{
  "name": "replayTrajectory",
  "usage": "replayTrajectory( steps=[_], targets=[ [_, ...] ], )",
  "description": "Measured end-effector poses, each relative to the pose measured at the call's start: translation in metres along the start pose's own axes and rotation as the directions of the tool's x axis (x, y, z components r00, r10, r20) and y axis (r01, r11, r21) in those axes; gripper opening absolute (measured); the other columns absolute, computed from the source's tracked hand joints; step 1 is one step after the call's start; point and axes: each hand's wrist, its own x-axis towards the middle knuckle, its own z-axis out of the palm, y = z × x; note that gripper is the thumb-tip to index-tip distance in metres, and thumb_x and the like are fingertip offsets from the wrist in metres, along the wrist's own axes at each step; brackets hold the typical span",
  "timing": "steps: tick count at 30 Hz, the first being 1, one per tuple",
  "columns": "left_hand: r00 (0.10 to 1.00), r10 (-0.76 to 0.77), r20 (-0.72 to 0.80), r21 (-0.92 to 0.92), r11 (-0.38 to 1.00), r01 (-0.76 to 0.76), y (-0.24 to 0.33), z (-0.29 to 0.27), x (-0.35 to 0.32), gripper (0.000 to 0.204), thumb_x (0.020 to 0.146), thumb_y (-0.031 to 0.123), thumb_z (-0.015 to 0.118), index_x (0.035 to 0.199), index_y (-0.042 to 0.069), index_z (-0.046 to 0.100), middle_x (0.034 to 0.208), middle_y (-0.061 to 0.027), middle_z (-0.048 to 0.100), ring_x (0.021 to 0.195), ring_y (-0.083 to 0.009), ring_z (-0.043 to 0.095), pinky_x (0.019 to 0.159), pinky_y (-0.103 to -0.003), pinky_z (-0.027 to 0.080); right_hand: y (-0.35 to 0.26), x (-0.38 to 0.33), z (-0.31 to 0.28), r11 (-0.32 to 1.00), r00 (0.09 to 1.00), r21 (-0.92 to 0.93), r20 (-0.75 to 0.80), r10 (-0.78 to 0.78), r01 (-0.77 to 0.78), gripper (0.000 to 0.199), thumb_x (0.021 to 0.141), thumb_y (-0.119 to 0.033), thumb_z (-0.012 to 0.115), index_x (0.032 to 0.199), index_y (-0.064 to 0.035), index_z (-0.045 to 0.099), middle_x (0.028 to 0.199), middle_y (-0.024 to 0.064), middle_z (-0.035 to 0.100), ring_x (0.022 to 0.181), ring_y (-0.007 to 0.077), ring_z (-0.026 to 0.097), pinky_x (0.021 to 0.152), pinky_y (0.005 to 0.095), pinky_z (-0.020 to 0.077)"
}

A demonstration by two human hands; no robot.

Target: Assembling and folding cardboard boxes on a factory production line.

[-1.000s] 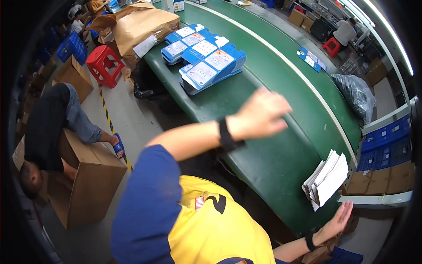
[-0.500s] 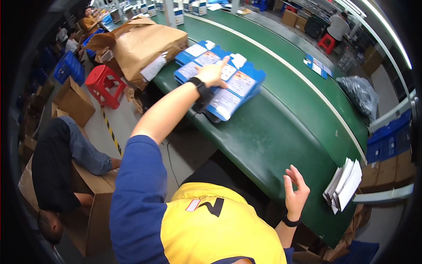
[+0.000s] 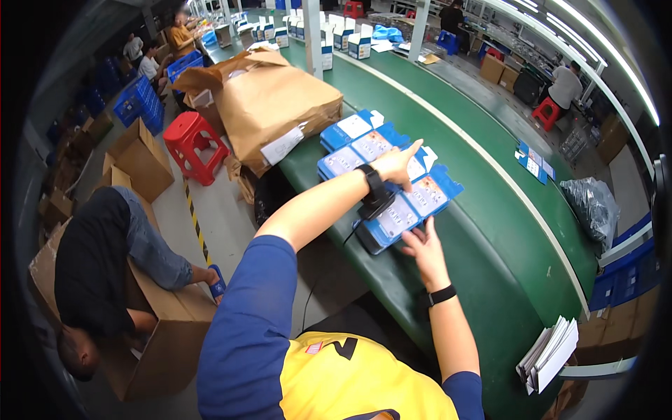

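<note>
My L fingers [image 3: 414,150] are over the flat blue/wht cartons [image 3: 430,197], index out straight, thumb apart; rest partly hidden, so can't tell re grip. My R fingers [image 3: 429,229] are parted, thumb spread off the index, tips at the cartons' near R edge. Cartons lie stacked on the green desk [image 3: 483,280], directly under L fingers. Brown paper bag [image 3: 280,98] is L of & beyond them; wht flat bundle [image 3: 549,353] well apart, R of R fingers.
</note>
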Motion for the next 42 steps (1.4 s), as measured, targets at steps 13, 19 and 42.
replayTrajectory(
  steps=[13, 19, 42],
  targets=[
    [0.979, -0.185, -0.088, 0.021, 0.982, 0.188, 0.036, -0.003, -0.025, 0.117, 0.050, 0.036, 0.081, 0.142, 0.020, 0.011, 0.121, -0.0249, 0.045, 0.117, -0.0410, 0.038, 0.091, -0.054, 0.033, -0.039, -0.003, -0.025, 0.985, 0.995, 0.138, 0.012, 0.099, -0.100, 0.069, 0.076, -0.012, 0.063, 0.135, 0.0017, 0.029, 0.128, 0.0098, 0.041, 0.109, 0.0167, 0.046, 0.075, 0.0304, 0.0484],
    [0.934, -0.242, -0.265, 0.039, 0.965, 0.261, 0.023, 0.004, -0.017, 0.112, 0.044, 0.040, 0.085, 0.136, 0.015, 0.026, 0.124, -0.0286, 0.041, 0.120, -0.0447, 0.033, 0.094, -0.054, 0.031, -0.018, 0.007, -0.009, 0.904, 0.969, 0.419, -0.248, 0.021, 0.087, 0.051, 0.079, -0.011, 0.061, 0.124, -0.0030, 0.039, 0.098, 0.0033, 0.054, 0.083, 0.0141, 0.056, 0.063, 0.0263, 0.0469],
    [0.949, 0.229, -0.218, -0.961, 0.119, -0.250, 0.151, 0.028, -0.124, 0.042, 0.080, 0.030, 0.061, 0.108, 0.003, 0.044, 0.103, -0.0069, 0.053, 0.093, -0.0133, 0.051, 0.084, -0.028, 0.040, -0.008, -0.183, -0.041, 0.606, 0.678, -0.639, -0.175, -0.714, 0.474, 0.042, 0.076, 0.005, 0.060, 0.117, 0.0002, 0.052, 0.108, 0.0135, 0.055, 0.086, 0.0213, 0.057, 0.074, 0.0286, 0.0457]
  ],
)
